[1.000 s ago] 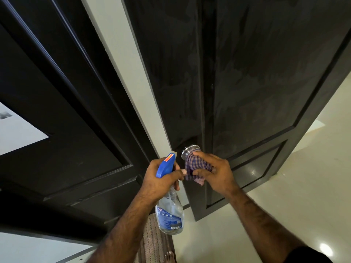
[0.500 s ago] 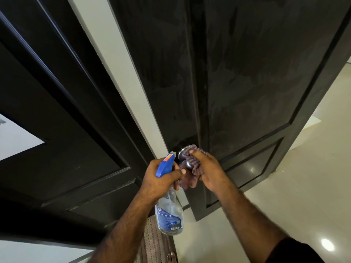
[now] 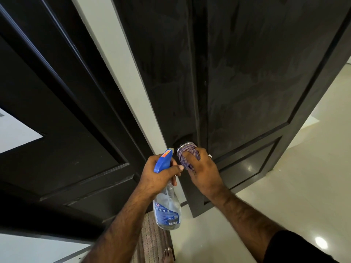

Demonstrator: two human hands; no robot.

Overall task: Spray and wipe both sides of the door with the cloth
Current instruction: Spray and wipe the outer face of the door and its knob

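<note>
Since the earlier frame the cloth [image 3: 188, 157] has been pulled further round the door knob [image 3: 185, 147], so the knob's metal rim is exposed above the bunched fabric again; the view has shifted slightly, the spray bottle [image 3: 167, 205] has barely moved.

The cloth, checked purple, sits at centre of the frame, wrapped on the knob and held there by the right hand [image 3: 204, 171], fingers curled round cloth and knob together. The spray bottle is held by the left hand [image 3: 157, 176] just left of the knob, grip closed round the neck under the blue trigger head [image 3: 164, 160], clear body hanging down at lower centre.

The door [image 3: 247, 73] fills the upper centre and right, dark panelled wood, streaky smear marks visible on the face. A second dark door [image 3: 57, 111] is at left, a pale wall strip [image 3: 121, 73] between them. A striped mat [image 3: 153, 242] and a bare foot [image 3: 168, 254] are at the bottom edge.

Handling, judged: cloth is soft, light, easily bunched, best taken as a wad in the palm. Knob looks smooth metal, likely slippery when wet. Bottle looks light plastic, partly filled, best held at the neck.
</note>
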